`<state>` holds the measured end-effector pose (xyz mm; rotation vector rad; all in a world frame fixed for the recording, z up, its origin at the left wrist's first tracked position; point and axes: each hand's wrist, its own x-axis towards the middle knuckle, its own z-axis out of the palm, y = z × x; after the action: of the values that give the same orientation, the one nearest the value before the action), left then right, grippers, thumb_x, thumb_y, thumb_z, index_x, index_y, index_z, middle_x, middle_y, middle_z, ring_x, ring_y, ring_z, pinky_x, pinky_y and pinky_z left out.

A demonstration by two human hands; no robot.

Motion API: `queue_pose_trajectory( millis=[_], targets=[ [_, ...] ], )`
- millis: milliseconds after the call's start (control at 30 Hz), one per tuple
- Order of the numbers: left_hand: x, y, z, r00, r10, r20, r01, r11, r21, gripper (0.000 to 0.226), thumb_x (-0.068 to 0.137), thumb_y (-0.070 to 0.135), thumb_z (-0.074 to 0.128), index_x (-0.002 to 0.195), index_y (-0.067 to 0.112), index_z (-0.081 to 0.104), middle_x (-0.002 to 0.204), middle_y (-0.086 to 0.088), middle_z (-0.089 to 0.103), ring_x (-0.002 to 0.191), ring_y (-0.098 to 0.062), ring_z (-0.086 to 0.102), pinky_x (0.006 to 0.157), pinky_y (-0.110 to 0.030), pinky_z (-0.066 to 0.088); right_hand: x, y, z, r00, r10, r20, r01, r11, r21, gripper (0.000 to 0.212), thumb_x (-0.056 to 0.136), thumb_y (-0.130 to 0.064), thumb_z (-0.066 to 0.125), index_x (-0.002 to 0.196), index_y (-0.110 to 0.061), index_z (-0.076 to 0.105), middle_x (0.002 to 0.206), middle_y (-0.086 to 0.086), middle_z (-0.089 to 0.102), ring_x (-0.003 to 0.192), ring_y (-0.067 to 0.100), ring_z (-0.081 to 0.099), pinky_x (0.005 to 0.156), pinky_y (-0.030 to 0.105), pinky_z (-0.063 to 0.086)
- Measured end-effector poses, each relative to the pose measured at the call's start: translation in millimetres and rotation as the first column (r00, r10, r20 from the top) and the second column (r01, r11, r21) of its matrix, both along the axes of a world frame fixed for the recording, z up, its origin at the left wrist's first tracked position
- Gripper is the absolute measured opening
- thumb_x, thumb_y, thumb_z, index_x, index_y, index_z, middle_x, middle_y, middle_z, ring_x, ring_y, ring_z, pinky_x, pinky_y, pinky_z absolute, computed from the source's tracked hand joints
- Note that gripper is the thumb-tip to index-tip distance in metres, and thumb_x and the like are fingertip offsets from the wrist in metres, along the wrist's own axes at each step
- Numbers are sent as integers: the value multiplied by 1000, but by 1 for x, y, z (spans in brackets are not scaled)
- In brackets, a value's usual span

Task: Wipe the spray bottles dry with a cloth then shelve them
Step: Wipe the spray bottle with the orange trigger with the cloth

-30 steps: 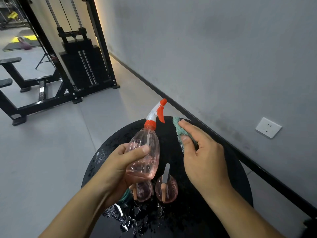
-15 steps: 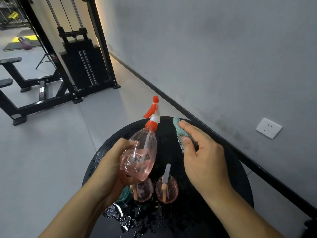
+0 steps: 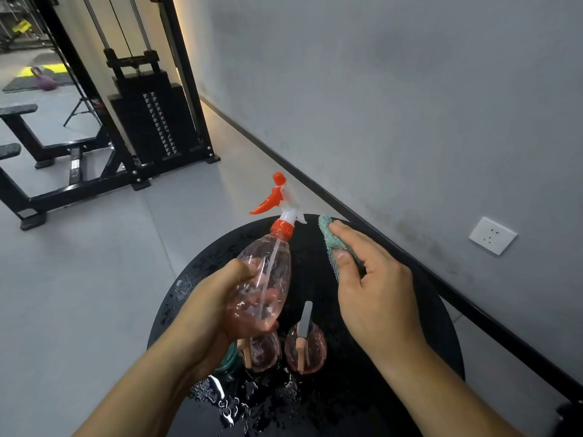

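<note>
Head view looks down on a round black table scattered with water drops, set close to a grey wall. The left hand is curled round the belly of a pink see-through spray bottle, lifting it clear of the table and tipping it so the orange trigger head points up and away, which looks meant to turn a wet side toward the cloth. The right hand pinches a folded teal cloth between thumb and fingers just beside the bottle's neck, not touching it, seemingly poised to wipe. Two more pink bottles stand on the table beneath the hands, apparently waiting their turn. No shelf is in sight. I can read no label, brand or writing on bottle or cloth.
</note>
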<state>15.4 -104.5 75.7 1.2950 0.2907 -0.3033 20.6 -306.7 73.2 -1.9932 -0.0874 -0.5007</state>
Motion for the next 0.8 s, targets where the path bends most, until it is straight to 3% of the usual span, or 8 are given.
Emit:
queue_pose_trajectory(
  millis=[67,133,233,333,400,533,667,800],
  targets=[
    [-1,0,1,1000,-10,6,10,1000,18,49,73,35,67,112,6,70,94,-19,76,69,-28,69,54,-36,57,1,0,0,1000,0,1,0,1000,11,42,98,-5,59,134,-25,62,127,-21,61,116,-14,54,93,8,47],
    [0,1,-2,1000,-9,9,9,1000,23,46,78,36,63,115,9,69,99,-21,77,66,-27,70,48,-33,53,1,0,0,1000,-2,4,1,1000,11,42,98,-5,59,134,-26,62,127,-21,61,116,-15,53,94,10,48],
    [2,3,-5,999,-23,25,23,999,35,52,78,40,68,124,15,69,116,-20,77,78,-29,76,60,-41,61,1,0,-1,1000,-3,13,3,1000,-6,42,98,-5,59,134,-25,62,128,-21,60,116,-16,53,94,10,48],
    [-1,2,-4,998,-66,10,66,998,0,65,70,37,79,129,15,64,111,-12,78,84,-29,77,65,-45,62,1,0,-1,1000,-7,13,7,1000,-12,42,98,-6,59,135,-26,62,130,-20,60,118,-15,53,96,10,47],
    [-2,2,-4,998,-65,-6,65,997,-28,61,68,30,79,126,13,68,107,-14,78,84,-28,77,66,-46,62,1,-1,-1,1000,-12,15,12,1000,-8,41,98,-6,59,134,-25,62,130,-19,61,120,-14,52,95,8,46],
    [-1,1,-7,999,-36,-3,36,998,-45,43,73,33,75,113,22,81,122,-19,75,90,-29,76,76,-55,63,2,-2,-1,1000,-13,12,13,1000,-7,41,98,-8,59,135,-25,62,130,-18,62,115,-15,54,91,6,47],
    [-3,-1,-3,998,-38,59,38,999,2,44,78,42,70,119,30,78,125,-14,73,92,-29,77,64,-45,61,4,-3,0,999,-25,36,26,999,-20,40,98,-7,60,134,-22,64,131,-15,62,114,-19,52,89,-1,41],
    [-5,-1,-2,993,-84,85,78,994,71,43,80,41,67,120,33,77,120,-8,75,96,-34,77,68,-47,60,7,-12,2,995,-57,80,63,995,-77,41,97,-4,59,135,-19,63,134,-14,60,123,-9,52,93,-2,36]
  ],
)
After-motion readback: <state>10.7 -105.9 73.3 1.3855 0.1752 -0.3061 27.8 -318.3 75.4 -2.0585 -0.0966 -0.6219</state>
